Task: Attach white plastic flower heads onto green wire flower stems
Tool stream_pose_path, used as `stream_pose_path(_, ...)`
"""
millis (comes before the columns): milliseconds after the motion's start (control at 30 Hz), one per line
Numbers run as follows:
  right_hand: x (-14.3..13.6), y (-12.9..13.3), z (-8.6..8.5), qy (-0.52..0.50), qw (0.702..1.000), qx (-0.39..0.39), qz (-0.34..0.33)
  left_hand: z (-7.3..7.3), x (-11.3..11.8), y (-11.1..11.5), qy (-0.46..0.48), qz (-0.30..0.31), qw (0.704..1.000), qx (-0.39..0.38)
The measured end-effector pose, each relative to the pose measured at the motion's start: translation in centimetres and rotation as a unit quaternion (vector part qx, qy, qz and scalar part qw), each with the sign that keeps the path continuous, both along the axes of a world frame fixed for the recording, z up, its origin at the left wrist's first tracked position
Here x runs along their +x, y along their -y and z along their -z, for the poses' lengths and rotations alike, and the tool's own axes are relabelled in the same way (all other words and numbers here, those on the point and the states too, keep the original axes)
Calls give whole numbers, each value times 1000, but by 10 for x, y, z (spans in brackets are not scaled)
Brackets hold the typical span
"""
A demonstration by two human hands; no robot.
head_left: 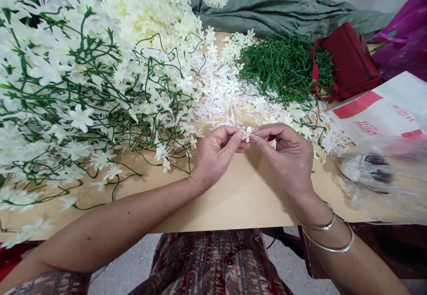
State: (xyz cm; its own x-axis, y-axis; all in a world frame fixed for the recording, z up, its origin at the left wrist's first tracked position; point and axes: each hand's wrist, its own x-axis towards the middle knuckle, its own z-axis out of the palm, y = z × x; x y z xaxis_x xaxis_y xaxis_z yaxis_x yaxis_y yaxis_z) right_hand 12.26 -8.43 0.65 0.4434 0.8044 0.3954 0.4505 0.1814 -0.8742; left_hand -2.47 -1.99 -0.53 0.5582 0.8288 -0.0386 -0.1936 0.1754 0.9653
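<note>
My left fingers (234, 141) were closed narrow on a small white flower (247, 133), with the thumb toward me. My right fingers (271, 131) came together at the right side of the same flower, also in a narrow pinch; which small part they held, I could not tell. The flower was in the air between my two hands, above the tabletop (245, 197).

To the left of my fingers there was a big heap of white blossoms (82, 118) on thin, curved green stems, and some of them lay near my left forearm. Beyond it, to the far left of my fingers, was a pile of cream blossoms (150, 12). Just beyond my fingers many thin white threads (218, 91) were spread, with loose small blossoms among them.

Farther, to the right, there was a tangled green bunch (287, 70), and beside it a red bag (355, 59) with its strap. A grey-green cloth (293, 12) lay along the far side. To the right of my fingers I had a white and red packet (370, 110), and nearer to me a clear plastic bag (403, 188) with something dark in it. Behind the packet was a purple bag (405, 37). On my right wrist were two bangles (336, 247).
</note>
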Motion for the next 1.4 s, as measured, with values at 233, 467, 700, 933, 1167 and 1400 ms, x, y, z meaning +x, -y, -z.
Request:
stream_pose_path(233,5,1,9,75,994,78,14,-2,0,2,0,3,1000,-7)
stream_pose_path(467,1,5,3,233,968,94,9,2,1,1,1,4,1000,14)
stream_pose_path(700,0,4,6,187,979,84,7,4,1,0,10,9,1000,10)
stream_pose_path(933,-1,6,4,272,956,110,27,2,1,3,-2,3,1000,24)
stream_pose_path(1167,-2,4,12,124,989,79,19,3,1,2,17,4,999,44)
stream_pose_path(1400,-5,2,9,37,998,40,19,6,2,1,27,-10,998,60)
